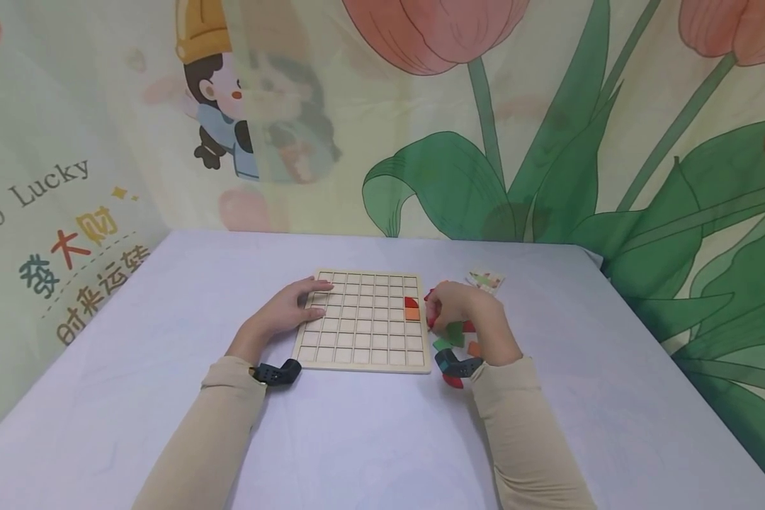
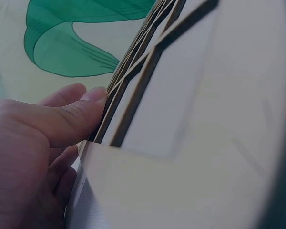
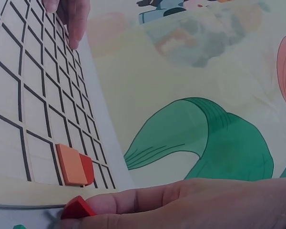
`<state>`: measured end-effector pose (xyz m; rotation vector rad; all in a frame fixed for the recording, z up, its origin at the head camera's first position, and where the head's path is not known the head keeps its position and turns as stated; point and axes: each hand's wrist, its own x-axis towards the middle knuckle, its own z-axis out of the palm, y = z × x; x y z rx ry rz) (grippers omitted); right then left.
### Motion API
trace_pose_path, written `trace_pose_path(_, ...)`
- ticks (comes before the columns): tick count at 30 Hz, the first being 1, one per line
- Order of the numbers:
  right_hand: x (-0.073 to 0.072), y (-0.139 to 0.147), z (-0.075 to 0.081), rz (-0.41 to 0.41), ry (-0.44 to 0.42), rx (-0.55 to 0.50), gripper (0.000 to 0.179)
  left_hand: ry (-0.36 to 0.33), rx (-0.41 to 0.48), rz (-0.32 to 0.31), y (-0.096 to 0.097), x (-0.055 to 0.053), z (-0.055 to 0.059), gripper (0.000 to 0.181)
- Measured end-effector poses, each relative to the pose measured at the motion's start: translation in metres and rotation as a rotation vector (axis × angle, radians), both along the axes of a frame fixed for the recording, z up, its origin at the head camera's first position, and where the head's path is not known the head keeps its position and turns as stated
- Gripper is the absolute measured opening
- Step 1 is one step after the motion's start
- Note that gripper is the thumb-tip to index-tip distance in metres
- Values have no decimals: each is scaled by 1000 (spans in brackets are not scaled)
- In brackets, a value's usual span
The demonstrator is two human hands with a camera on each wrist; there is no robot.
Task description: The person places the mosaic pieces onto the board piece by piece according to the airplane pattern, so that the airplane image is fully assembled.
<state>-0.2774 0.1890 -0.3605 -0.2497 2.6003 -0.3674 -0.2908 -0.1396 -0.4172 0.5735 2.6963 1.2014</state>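
Note:
A square wooden grid board (image 1: 362, 368) lies on the table. At its left edge rests my left hand (image 1: 285, 304), index finger and thumb spread over the outer cells. In the left wrist view the thumb (image 2: 78, 117) touches the frame, with other fingers down along the side. Just off the board's right edge, my right hand (image 1: 462, 304) pinches a small red piece (image 3: 78, 208) between thumb and fingers; its full outline is partly hidden. An orange square tile (image 3: 70, 164) and a red tile with a rounded corner (image 1: 411, 302) sit in neighbouring cells of the right column.
Loose green pieces (image 1: 454, 333), an orange piece (image 1: 474, 349) and a red piece (image 1: 452, 381) lie right of the board, around and under my right hand. Behind them is a patterned card (image 1: 486, 280). A printed cloth backdrop (image 1: 319, 205) stands behind the table.

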Motion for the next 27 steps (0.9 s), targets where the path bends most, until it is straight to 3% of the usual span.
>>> trace_pose_path(6, -1, -2, 4, -62, 27, -41, 11, 3, 10, -4, -1, 1, 0, 54)
trace_pose_path(10, -3, -4, 6, 2, 59, -81, 8, 6, 21, -12, -1, 1, 0, 54)
trace_pose_path(14, -4, -8, 6, 63, 40, -125, 16, 5, 23, -12, -1, 1, 0, 53)
trace_pose_path(21, -5, -6, 6, 57, 92, -175, 6, -1, 14, -2, -1, 2, 0, 54)
trace_pose_path(27, -6, -3, 6, 70, 83, -168, 16, -3, 13, -5, 0, 2, 1, 54)
